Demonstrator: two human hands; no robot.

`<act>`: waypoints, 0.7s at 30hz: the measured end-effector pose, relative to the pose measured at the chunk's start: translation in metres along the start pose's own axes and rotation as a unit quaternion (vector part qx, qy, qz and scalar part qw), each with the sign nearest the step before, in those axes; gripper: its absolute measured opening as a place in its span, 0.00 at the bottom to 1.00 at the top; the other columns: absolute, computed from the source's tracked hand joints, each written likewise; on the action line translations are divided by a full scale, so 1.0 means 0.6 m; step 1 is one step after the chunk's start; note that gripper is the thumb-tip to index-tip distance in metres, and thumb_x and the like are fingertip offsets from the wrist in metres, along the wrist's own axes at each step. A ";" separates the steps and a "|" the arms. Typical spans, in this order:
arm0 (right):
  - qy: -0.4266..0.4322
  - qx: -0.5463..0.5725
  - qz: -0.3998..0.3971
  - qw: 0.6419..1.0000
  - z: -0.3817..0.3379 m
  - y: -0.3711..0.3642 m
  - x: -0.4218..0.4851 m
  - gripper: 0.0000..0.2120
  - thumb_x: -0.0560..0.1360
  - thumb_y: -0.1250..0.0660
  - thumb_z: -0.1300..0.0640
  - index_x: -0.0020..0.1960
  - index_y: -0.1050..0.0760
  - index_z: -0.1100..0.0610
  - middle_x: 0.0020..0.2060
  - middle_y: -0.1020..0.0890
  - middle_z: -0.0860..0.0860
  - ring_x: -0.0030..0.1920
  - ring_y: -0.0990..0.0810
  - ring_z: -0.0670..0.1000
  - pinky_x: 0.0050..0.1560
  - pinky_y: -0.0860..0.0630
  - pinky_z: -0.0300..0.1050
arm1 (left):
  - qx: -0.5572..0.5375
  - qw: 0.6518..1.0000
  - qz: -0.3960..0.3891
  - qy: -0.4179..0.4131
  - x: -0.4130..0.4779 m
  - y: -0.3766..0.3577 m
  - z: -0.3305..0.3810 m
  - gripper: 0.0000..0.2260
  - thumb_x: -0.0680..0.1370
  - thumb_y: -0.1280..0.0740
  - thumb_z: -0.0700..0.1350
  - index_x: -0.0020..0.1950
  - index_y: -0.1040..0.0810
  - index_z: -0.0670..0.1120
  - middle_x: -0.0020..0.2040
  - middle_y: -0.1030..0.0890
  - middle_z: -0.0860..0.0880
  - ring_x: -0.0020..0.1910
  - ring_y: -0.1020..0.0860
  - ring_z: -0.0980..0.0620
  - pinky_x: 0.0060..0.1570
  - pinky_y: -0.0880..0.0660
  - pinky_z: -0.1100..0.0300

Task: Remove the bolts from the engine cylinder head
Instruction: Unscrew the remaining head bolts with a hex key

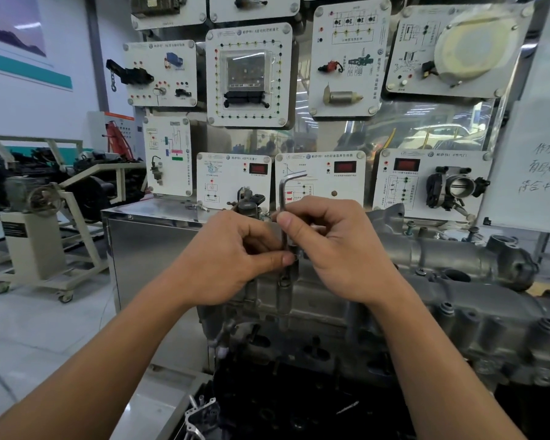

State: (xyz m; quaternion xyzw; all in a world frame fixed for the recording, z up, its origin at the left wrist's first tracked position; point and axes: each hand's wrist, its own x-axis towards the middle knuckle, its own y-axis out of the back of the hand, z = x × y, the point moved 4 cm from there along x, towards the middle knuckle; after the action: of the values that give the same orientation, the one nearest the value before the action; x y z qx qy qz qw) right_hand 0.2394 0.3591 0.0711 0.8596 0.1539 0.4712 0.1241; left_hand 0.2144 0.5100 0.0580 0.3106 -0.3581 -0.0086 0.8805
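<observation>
The engine cylinder head (458,319) is a big grey metal block. It sits in the middle and reaches off to the right, close to the person. Some bolts (446,308) with round heads still sit in holes along its right side.

A bent hex key (282,198) stands straight up over the left end of the block. Its short arm is at the top and points right. Both hands are on its long part.

The left hand (232,258) comes in from the left. Its thumb and curled fingers pinch the key low down, just above the metal. The right hand (337,249) comes in from the right. Its fingers are curled round the key a bit higher, and its thumb presses on the side of it. The two hands are very close together. The bottom tip of the key is hidden behind the left thumb, so I cannot tell what it sits in.

Far behind is a wall of white boards (248,81) with car parts on them. A shiny metal box (146,249) stands to the left of the block. Farther left is another engine on a stand with wheels (45,201). At the far right is a whiteboard (537,169) with writing on it.
</observation>
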 end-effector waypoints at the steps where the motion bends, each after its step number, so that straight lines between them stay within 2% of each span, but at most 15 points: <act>1: -0.001 0.003 0.004 1.000 0.000 -0.002 0.000 0.05 0.78 0.31 0.62 0.45 0.17 0.59 0.38 0.16 0.57 0.39 0.19 0.52 0.40 0.22 0.41 | -0.001 1.000 -0.002 0.005 -0.001 0.000 0.001 0.04 0.73 0.24 0.42 0.41 0.15 0.42 0.37 0.14 0.47 0.38 0.16 0.46 0.43 0.19 0.52; 3: -0.002 0.004 0.009 1.000 -0.001 -0.006 0.001 0.04 0.77 0.30 0.61 0.45 0.16 0.56 0.38 0.15 0.54 0.38 0.19 0.47 0.41 0.23 0.36 | -0.005 1.000 -0.006 0.015 -0.003 0.002 0.000 0.04 0.73 0.24 0.42 0.42 0.15 0.42 0.38 0.14 0.47 0.38 0.16 0.45 0.44 0.20 0.47; 9: 0.000 0.018 0.013 1.000 0.000 -0.010 0.001 0.03 0.77 0.29 0.60 0.46 0.16 0.55 0.37 0.15 0.52 0.37 0.18 0.47 0.41 0.22 0.38 | 0.015 1.000 -0.011 0.016 -0.007 0.004 0.003 0.06 0.73 0.25 0.43 0.42 0.16 0.41 0.37 0.15 0.46 0.37 0.17 0.43 0.42 0.22 0.45; 12: -0.001 0.011 0.010 1.000 0.003 -0.011 0.001 0.03 0.77 0.29 0.60 0.46 0.16 0.56 0.38 0.15 0.51 0.40 0.18 0.47 0.44 0.23 0.39 | 0.022 0.999 -0.013 0.020 -0.006 0.004 0.000 0.06 0.73 0.25 0.43 0.42 0.16 0.40 0.37 0.15 0.45 0.37 0.18 0.42 0.42 0.22 0.45; 15: 0.001 0.003 0.004 1.000 0.006 -0.010 0.003 0.04 0.77 0.30 0.60 0.46 0.17 0.57 0.37 0.16 0.49 0.40 0.19 0.46 0.44 0.23 0.39 | 0.033 0.999 -0.019 0.010 -0.005 0.001 -0.002 0.05 0.74 0.25 0.43 0.43 0.16 0.41 0.38 0.15 0.46 0.37 0.17 0.47 0.41 0.21 0.52; 17: 0.002 0.009 0.004 1.000 0.008 -0.009 0.005 0.05 0.78 0.32 0.61 0.48 0.16 0.59 0.39 0.15 0.51 0.42 0.18 0.49 0.46 0.21 0.43 | 0.031 0.999 -0.012 0.002 -0.005 0.002 0.000 0.02 0.75 0.26 0.42 0.46 0.15 0.45 0.39 0.14 0.50 0.38 0.17 0.54 0.40 0.22 0.63; 18: 0.002 0.014 0.005 1.000 0.009 -0.008 0.006 0.06 0.79 0.33 0.62 0.49 0.16 0.60 0.41 0.14 0.53 0.44 0.17 0.52 0.48 0.20 0.47 | 0.021 1.000 -0.004 0.001 -0.005 0.004 0.001 0.03 0.76 0.28 0.42 0.49 0.15 0.47 0.41 0.14 0.52 0.40 0.17 0.56 0.43 0.22 0.64; 19: 0.003 0.018 0.004 1.000 0.010 -0.007 0.007 0.07 0.79 0.34 0.62 0.50 0.17 0.61 0.42 0.14 0.55 0.46 0.17 0.54 0.50 0.20 0.50 | 0.009 1.000 0.002 0.001 -0.004 0.007 0.002 0.06 0.77 0.29 0.41 0.51 0.15 0.48 0.44 0.14 0.53 0.44 0.16 0.54 0.47 0.21 0.62; 21: 0.004 0.021 -0.002 1.000 0.012 -0.005 0.008 0.08 0.80 0.35 0.63 0.50 0.17 0.61 0.42 0.14 0.55 0.46 0.17 0.53 0.50 0.20 0.50 | -0.005 1.000 0.004 0.007 -0.002 0.011 0.004 0.08 0.79 0.31 0.40 0.55 0.15 0.48 0.49 0.14 0.50 0.51 0.17 0.46 0.56 0.21 0.49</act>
State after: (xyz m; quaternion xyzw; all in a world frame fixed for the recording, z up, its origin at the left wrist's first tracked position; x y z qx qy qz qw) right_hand 0.2476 0.3634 0.0700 0.8597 0.1658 0.4714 0.1059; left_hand 0.2106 0.5143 0.0618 0.3049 -0.3535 -0.0049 0.8843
